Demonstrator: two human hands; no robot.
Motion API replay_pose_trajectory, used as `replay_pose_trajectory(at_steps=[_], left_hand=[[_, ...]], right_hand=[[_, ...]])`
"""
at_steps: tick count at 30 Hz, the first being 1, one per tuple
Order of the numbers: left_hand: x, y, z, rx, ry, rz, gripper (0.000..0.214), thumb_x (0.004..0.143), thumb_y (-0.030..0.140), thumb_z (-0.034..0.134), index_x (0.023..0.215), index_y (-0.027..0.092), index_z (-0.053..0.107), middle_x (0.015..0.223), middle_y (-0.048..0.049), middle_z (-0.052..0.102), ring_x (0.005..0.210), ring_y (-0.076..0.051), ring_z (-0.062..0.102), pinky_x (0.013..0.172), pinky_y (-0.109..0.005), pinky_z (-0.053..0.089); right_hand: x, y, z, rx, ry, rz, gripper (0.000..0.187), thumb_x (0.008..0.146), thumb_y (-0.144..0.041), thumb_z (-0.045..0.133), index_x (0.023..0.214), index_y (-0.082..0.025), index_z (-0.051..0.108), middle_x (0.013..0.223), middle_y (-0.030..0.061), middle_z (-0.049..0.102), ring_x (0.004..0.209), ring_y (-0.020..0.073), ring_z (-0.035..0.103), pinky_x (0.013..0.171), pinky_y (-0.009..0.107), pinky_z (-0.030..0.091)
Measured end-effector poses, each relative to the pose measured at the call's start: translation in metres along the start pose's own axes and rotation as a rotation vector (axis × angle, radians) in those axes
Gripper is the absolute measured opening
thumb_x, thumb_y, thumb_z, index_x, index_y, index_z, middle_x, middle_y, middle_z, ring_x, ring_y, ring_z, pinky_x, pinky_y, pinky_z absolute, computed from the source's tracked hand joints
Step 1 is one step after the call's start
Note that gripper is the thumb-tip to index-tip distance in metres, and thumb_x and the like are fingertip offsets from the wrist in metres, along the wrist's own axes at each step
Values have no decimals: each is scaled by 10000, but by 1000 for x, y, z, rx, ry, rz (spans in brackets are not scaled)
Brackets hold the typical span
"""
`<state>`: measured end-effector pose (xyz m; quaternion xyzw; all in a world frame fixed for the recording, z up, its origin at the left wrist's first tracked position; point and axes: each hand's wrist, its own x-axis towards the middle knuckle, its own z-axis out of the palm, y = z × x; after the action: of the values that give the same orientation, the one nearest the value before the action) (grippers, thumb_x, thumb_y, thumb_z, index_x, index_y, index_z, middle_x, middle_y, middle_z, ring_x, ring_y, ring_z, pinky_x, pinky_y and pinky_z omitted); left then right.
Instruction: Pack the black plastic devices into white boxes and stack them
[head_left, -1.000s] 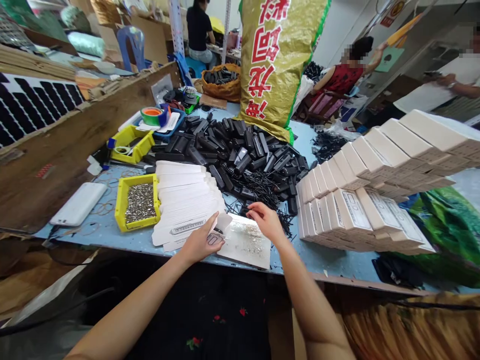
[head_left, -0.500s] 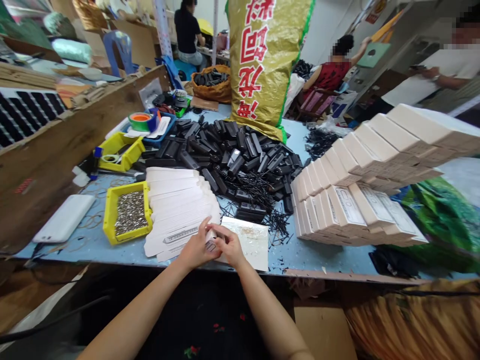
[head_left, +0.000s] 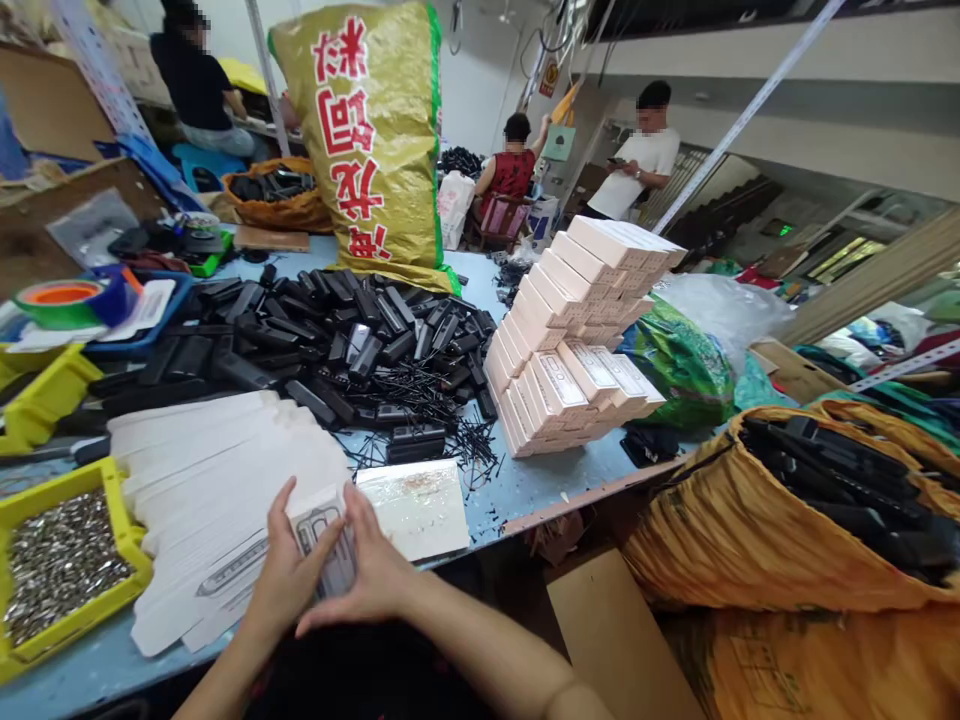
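Note:
Both my hands grip one flat white printed carton (head_left: 324,540) at the table's near edge. My left hand (head_left: 281,575) wraps its left side, thumb and fingers closed on it. My right hand (head_left: 371,575) presses on its right side with fingers bent around it. Just left lies a fanned stack of flat white cartons (head_left: 217,480). A white sheet (head_left: 416,505) lies right of my hands. Beyond them spreads a pile of black plastic parts (head_left: 330,335) and thin black ties (head_left: 420,400).
A yellow tray of small metal pieces (head_left: 60,555) sits at the left. Stacked finished white boxes (head_left: 574,340) stand at the right. A tall yellow sack (head_left: 375,140) stands behind. An orange sack of black parts (head_left: 810,510) and a cardboard box (head_left: 622,640) are beside the table. Several people work in the background.
The camera has swung right and closer. My right hand came from the black ties to the carton, and both hands have lifted it off the stack toward me.

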<state>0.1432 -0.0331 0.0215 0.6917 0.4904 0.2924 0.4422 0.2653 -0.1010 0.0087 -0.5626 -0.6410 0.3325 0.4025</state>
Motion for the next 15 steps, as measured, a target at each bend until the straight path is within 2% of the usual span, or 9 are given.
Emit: replay_pose_trajectory(at_steps=[1,2,4,6,8,10,11,13,15], left_hand=[[-4,5,-2,-57,-54,19,786,826,535,496,1466,216,169,1359,-157,477,1167,-304,550,929,-454,490],[-7,8,-5,-96,-120,56,739,859,515,453,1471,242,140,1337,-136,502,1153,-279,561,926,-441,498],[-8,3,-19,-31,-119,150,736,846,518,469,1461,264,153,1300,-118,526,1122,-280,574,924,-459,501],[-3,-16,-38,239,55,239,739,761,568,538,1388,248,314,1237,-122,549,1092,-342,568,933,-540,473],[3,-43,-57,539,174,313,639,727,616,497,1250,250,472,1135,-118,587,1076,-410,543,940,-621,426],[6,-69,-70,700,178,374,559,741,625,422,1167,276,521,1068,-100,609,1053,-426,539,911,-632,430],[5,-79,-74,743,157,396,530,756,612,399,1148,279,529,1054,-95,616,1040,-417,546,895,-615,442],[2,-88,-78,812,103,415,487,788,562,396,1126,246,547,1057,-110,624,1018,-388,562,872,-559,461],[-2,-87,-78,877,60,402,448,810,485,438,1115,183,567,1090,-152,618,1015,-361,569,865,-501,462]], right_hand=[[-11,-3,-9,-35,28,9,1181,572,-333,802,1494,-182,80,1532,149,162,1417,291,185,1114,440,313],[-23,-6,-26,-70,93,-16,1113,580,-296,782,1483,-197,140,1497,147,237,1387,290,258,1091,427,351],[-49,-14,-89,-163,366,-93,802,626,-256,720,1362,-224,403,1343,117,428,1250,269,441,1027,403,418],[-75,-21,-185,-331,822,-43,635,701,-283,680,1295,-198,472,1231,115,504,1137,253,516,970,418,445],[-94,-24,-292,-583,1168,102,620,668,-313,721,1235,-137,543,1202,137,528,1127,272,513,998,452,394],[-104,-22,-382,-682,1333,360,610,611,-250,752,1171,-65,593,1206,189,540,1171,304,481,1030,466,331],[-105,-20,-414,-609,1319,499,564,614,-225,754,1129,-41,617,1169,208,566,1126,297,520,994,451,361],[-103,-14,-446,-463,1243,652,488,646,-199,745,1082,-11,635,1103,243,602,1036,277,586,903,425,424],[-96,-10,-439,-494,1287,568,455,682,-192,737,1090,-23,630,1105,264,603,1027,270,605,869,425,445]])
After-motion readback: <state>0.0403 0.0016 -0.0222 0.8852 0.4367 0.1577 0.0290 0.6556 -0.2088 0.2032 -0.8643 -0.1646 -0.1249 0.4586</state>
